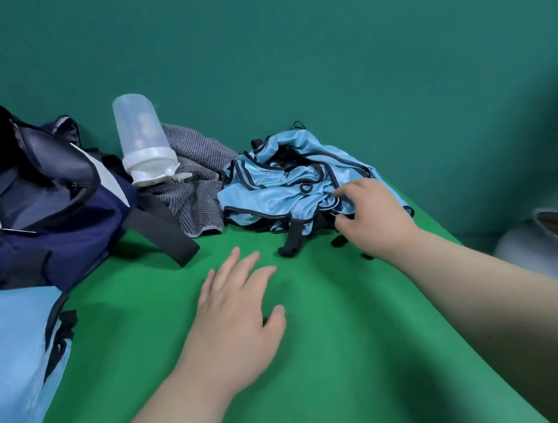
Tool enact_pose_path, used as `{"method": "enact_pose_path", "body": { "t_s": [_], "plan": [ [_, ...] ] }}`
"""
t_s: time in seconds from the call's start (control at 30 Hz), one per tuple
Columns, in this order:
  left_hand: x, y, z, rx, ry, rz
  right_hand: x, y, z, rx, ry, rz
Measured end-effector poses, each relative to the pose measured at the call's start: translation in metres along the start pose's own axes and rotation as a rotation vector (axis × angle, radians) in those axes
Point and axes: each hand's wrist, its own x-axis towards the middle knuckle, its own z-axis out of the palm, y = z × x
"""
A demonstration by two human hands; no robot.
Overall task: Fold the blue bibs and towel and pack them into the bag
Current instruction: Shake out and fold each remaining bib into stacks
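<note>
A crumpled heap of light blue bibs (288,179) with black trim lies at the back middle of the green table (338,360). My right hand (371,215) pinches the heap's near right edge with curled fingers. My left hand (237,315) hovers flat over the green surface, fingers straight, holding nothing. A folded light blue bib (12,370) lies at the near left. The navy bag (35,202) stands gaping at the far left. A grey striped towel (195,182) lies bunched between bag and heap.
A clear plastic shaker bottle (142,139) stands upside down on the towel beside the bag. The bag's black strap (166,230) trails onto the table. A grey rounded container (557,251) sits off the table's right edge. A teal backdrop rises behind.
</note>
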Motion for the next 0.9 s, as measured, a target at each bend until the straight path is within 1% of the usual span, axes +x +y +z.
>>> {"method": "enact_pose_path", "body": {
  "t_s": [0.07,0.17,0.23,0.3,0.43,0.53,0.57,0.73,0.9],
  "plan": [
    [0.001,0.001,0.001,0.011,-0.004,0.016,0.002,0.013,-0.005,-0.057,0.039,0.065],
    [0.001,0.003,0.001,0.016,-0.01,0.021,0.005,0.034,-0.01,-0.14,0.107,0.263],
    [0.001,0.003,0.001,0.003,-0.019,0.021,0.007,0.046,-0.01,-0.188,0.055,0.42],
    [0.0,0.003,0.001,0.005,-0.033,0.024,0.007,0.056,-0.009,-0.212,0.0,0.503],
    [-0.002,0.004,0.002,0.011,-0.035,0.037,0.002,0.064,-0.005,-0.26,-0.006,0.507],
    [-0.003,0.005,0.002,0.016,-0.049,0.04,-0.001,0.07,-0.001,-0.171,0.066,0.45],
    [-0.003,0.005,0.002,0.011,-0.049,0.039,-0.001,0.071,-0.001,-0.145,0.066,0.443],
    [-0.003,0.003,0.004,0.001,-0.026,0.063,0.0,0.077,0.0,-0.116,-0.031,0.467],
    [-0.003,0.002,0.005,0.004,-0.02,0.072,-0.025,0.074,0.009,-0.132,-0.093,0.412]
  ]
}}
